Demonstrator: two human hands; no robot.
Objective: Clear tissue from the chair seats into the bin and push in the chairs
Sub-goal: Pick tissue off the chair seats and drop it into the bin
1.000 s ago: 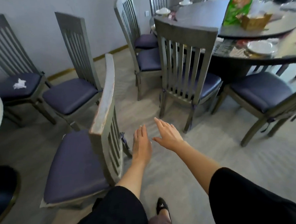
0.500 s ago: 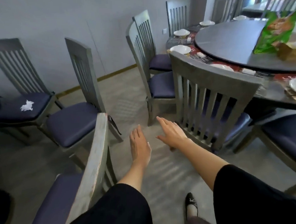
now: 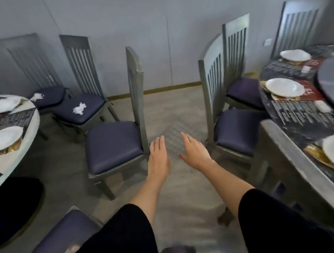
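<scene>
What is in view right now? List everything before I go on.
Chairs: eight, grey frames with dark blue seats, four on the left of the aisle and four on the right.
Tissues: two, white, crumpled, one on each of the two farthest left seats.
Tables: two, a pale one at the left edge and a dark one at the right.
Plates: at least six, white, two on the left table and the rest on the right.
Dark round object: one, black, low left, unclear what it is.
Left hand: open, empty, beside the nearest left chair.
Right hand: open, empty, over the aisle floor.
</scene>
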